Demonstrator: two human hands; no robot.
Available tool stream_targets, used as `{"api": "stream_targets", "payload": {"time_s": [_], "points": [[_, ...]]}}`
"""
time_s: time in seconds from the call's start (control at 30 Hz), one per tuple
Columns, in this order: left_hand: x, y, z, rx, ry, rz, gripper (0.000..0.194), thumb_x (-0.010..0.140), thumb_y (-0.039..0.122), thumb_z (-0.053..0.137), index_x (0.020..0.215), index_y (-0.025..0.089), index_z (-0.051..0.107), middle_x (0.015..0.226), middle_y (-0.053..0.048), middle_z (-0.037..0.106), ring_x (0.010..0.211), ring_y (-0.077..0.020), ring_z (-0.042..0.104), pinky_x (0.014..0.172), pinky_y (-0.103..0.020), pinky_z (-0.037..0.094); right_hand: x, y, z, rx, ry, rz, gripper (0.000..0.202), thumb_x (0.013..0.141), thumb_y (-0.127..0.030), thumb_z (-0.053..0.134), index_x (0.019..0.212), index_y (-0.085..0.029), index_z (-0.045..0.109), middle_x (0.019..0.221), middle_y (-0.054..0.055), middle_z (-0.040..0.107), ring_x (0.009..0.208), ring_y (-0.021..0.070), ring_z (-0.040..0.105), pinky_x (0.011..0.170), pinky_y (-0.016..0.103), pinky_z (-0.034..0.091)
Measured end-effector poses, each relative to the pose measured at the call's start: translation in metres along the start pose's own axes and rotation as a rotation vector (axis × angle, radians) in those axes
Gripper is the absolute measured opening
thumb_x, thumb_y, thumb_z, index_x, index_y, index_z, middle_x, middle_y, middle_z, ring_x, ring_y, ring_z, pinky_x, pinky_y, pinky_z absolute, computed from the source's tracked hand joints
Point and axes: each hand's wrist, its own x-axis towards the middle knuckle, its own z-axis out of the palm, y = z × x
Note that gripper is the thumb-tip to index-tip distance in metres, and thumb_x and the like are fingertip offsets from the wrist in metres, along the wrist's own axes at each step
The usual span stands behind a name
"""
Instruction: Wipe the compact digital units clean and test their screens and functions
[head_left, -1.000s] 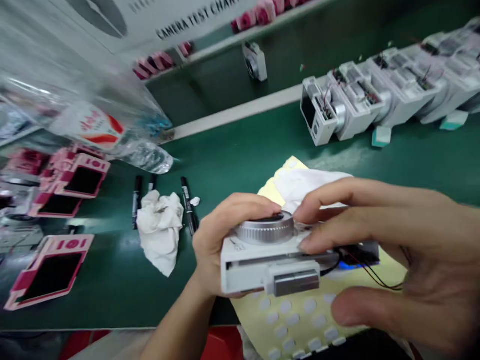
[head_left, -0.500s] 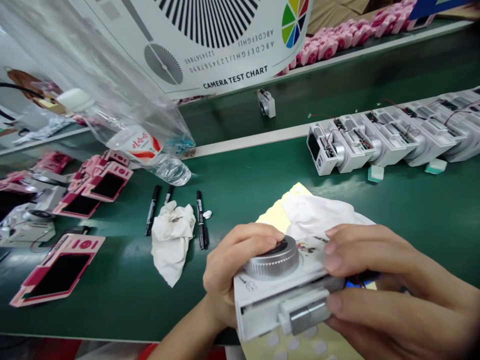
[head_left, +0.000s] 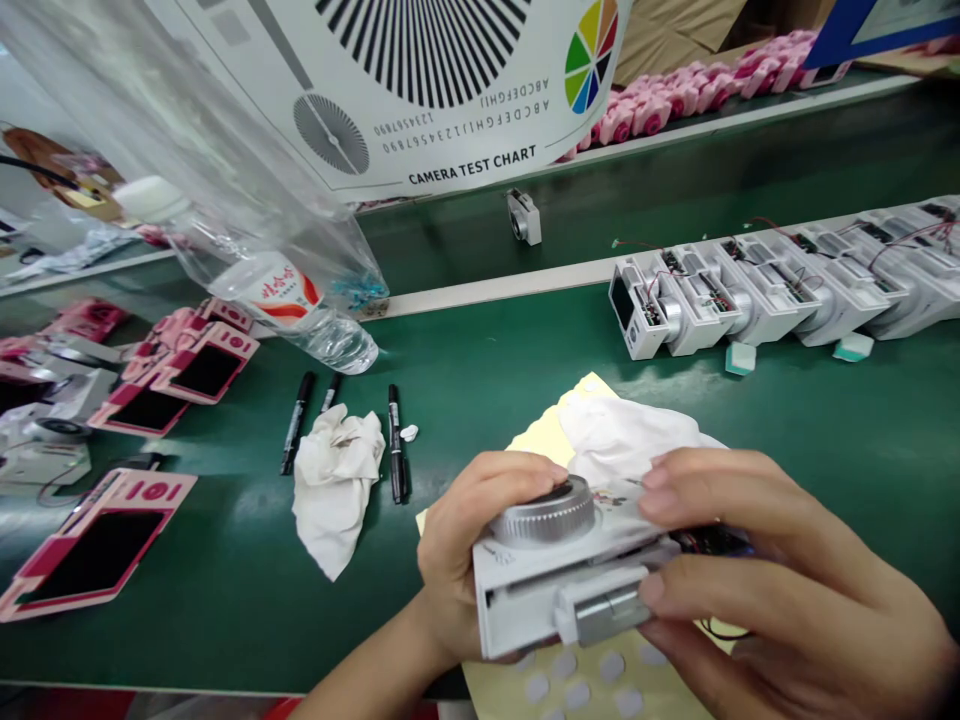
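A white toy camera with a ridged silver lens ring is held low in the middle of the view, one side open and a silver cylinder showing there. My left hand wraps round its left end, fingertips over the lens ring. Fingers of my right hand pinch the right end, above and below the cylinder. Dark parts and wires show between those fingers. Beneath the camera is a yellow sheet with round pale stickers, and a white cloth lies just behind.
Open white camera bodies stand in a row at right. Pink camera parts lie at left. A water bottle, black markers and a crumpled cloth are left of centre. A test chart hangs at the back.
The view has shifted slightly. My right fingers have moved a little on the camera's right end, and more dark parts show between them. Both hands keep their hold.
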Motion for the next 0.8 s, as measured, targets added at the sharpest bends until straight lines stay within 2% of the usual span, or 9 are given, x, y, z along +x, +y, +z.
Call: {"api": "stream_targets", "payload": {"time_s": [0.1,0.2,0.3,0.43,0.57,0.67,0.73,0.8], "points": [[-0.003,-0.001,0.005,-0.066,0.026,-0.200,0.051,0.061,0.049,0.074,0.098,0.019,0.058,0.086,-0.004,0.063,0.078,-0.0164,0.061,0.069,-0.028,0.053,0.002,0.003,-0.009,0.277,-0.020,0.187,0.032,0.077,-0.033,0.061,0.107,-0.024,0.055,0.118,0.006,0.052,0.109,0.0230,0.055,0.082,0.029,0.055],[-0.006,-0.002,0.009,-0.161,0.080,-0.293,0.050,0.061,0.052,0.073,0.097,0.022,0.056,0.086,-0.004,0.061,0.077,-0.0179,0.061,0.067,-0.032,0.052,0.003,0.011,-0.014,0.489,-0.055,0.339,0.043,0.086,-0.044,0.044,0.122,-0.022,0.047,0.127,0.009,0.050,0.114,0.0233,0.054,0.078,0.025,0.056],[-0.008,-0.001,0.011,-0.194,0.094,-0.280,0.050,0.061,0.054,0.072,0.098,0.024,0.055,0.088,-0.003,0.060,0.077,-0.0184,0.060,0.068,-0.033,0.051,0.004,0.021,-0.012,0.556,-0.152,0.303,0.047,0.088,-0.050,0.035,0.123,-0.023,0.048,0.124,0.009,0.054,0.114,0.0253,0.054,0.085,0.030,0.054],[-0.012,0.001,0.012,-0.160,0.049,-0.225,0.055,0.060,0.055,0.072,0.101,0.023,0.054,0.090,-0.006,0.058,0.081,-0.0201,0.058,0.072,-0.036,0.051,0.004,0.021,-0.007,0.561,-0.190,0.315,0.046,0.088,-0.051,0.034,0.121,-0.023,0.048,0.122,0.010,0.055,0.114,0.0271,0.053,0.081,0.033,0.055],[-0.023,-0.001,0.011,-0.136,0.075,-0.215,0.064,0.065,0.069,0.056,0.104,0.020,0.053,0.091,-0.009,0.056,0.082,-0.0228,0.058,0.071,-0.040,0.052,0.006,0.013,-0.007,0.551,-0.175,0.337,0.046,0.086,-0.054,0.034,0.115,-0.024,0.052,0.115,0.009,0.057,0.117,0.0275,0.049,0.092,0.040,0.048],[-0.026,-0.003,0.008,-0.116,0.084,-0.248,0.061,0.073,0.069,0.044,0.102,0.017,0.055,0.090,-0.012,0.058,0.082,-0.0253,0.060,0.072,-0.042,0.052,0.008,0.009,-0.008,0.540,-0.153,0.314,0.045,0.085,-0.056,0.035,0.110,-0.024,0.055,0.107,0.009,0.059,0.112,0.0283,0.051,0.097,0.045,0.041],[-0.022,-0.002,0.006,-0.131,0.082,-0.262,0.056,0.073,0.067,0.045,0.099,0.019,0.056,0.089,-0.011,0.060,0.084,-0.0264,0.060,0.073,-0.043,0.052,0.008,0.008,-0.008,0.532,-0.144,0.305,0.045,0.086,-0.056,0.033,0.107,-0.023,0.056,0.105,0.009,0.060,0.110,0.0280,0.053,0.098,0.046,0.040],[-0.014,0.003,0.007,-0.155,0.085,-0.254,0.054,0.067,0.068,0.050,0.093,0.021,0.058,0.086,-0.009,0.061,0.083,-0.0274,0.061,0.074,-0.043,0.052,0.008,0.008,-0.008,0.533,-0.149,0.285,0.046,0.087,-0.056,0.032,0.107,-0.023,0.057,0.104,0.009,0.060,0.109,0.0270,0.053,0.097,0.045,0.041]]}}
